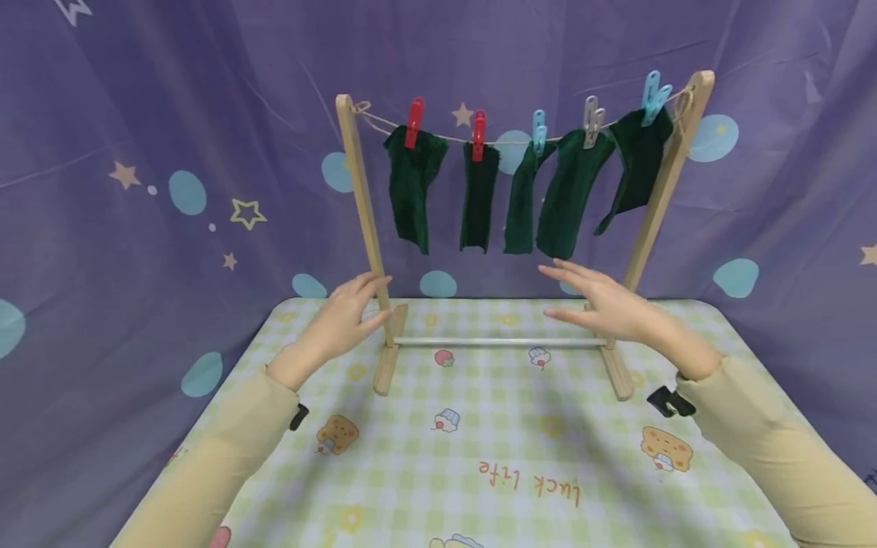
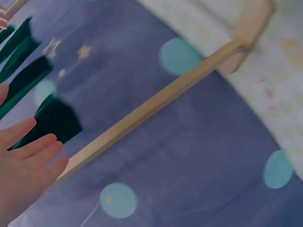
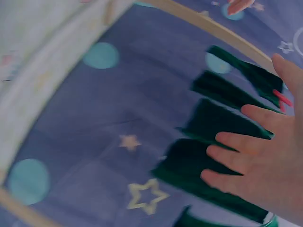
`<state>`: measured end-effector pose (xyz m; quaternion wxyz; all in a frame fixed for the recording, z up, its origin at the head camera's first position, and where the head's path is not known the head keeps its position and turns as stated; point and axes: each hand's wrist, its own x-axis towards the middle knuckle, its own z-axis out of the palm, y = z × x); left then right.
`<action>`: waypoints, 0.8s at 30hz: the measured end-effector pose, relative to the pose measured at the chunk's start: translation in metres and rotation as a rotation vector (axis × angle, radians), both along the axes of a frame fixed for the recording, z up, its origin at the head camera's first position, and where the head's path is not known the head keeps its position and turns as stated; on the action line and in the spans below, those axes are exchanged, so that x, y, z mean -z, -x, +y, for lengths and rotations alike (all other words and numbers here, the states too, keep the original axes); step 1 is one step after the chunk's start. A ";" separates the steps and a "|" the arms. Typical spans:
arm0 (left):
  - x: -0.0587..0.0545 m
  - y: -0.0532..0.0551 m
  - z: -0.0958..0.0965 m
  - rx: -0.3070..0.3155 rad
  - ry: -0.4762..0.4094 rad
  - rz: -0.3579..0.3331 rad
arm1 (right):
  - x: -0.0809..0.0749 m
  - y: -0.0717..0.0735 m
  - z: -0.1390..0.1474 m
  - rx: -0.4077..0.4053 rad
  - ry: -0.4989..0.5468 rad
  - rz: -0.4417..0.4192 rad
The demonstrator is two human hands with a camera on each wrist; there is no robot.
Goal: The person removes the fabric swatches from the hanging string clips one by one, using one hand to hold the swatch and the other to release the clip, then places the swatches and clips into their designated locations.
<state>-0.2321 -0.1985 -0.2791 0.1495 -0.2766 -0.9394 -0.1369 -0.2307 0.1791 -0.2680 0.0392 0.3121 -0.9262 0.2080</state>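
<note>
Several dark green cloth pieces (image 1: 575,194) hang from a twine line (image 1: 507,142), held by red (image 1: 415,122), light blue (image 1: 539,131) and grey (image 1: 591,122) clothespins. A wooden drying rack (image 1: 359,179) carries the line between its two posts. My left hand (image 1: 346,316) is raised by the left post with its fingers extended; whether it touches the post I cannot tell. Below the cloths on the right, my right hand (image 1: 610,304) is held up, fingers spread and thumb apart. Both hands hold nothing. The wrist views show the fingers overlapping the cloths (image 3: 203,161) in the picture.
The rack's wooden feet (image 1: 618,373) stand on a green checked tablecloth (image 1: 507,502), joined by a pale crossbar (image 1: 500,342). A purple curtain (image 1: 137,274) with stars and blue spots hangs behind the table. At the lower left edge, a small pink thing (image 1: 220,537) shows partly.
</note>
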 end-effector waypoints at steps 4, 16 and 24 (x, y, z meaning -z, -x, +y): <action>-0.023 0.010 0.007 0.003 -0.143 0.046 | -0.032 0.010 -0.017 -0.031 0.105 -0.019; -0.063 0.032 0.023 -0.001 -0.377 0.142 | -0.092 0.047 -0.059 -0.087 0.323 0.012; -0.079 0.050 0.033 -0.034 -0.562 0.118 | -0.119 0.063 -0.082 -0.106 0.520 -0.008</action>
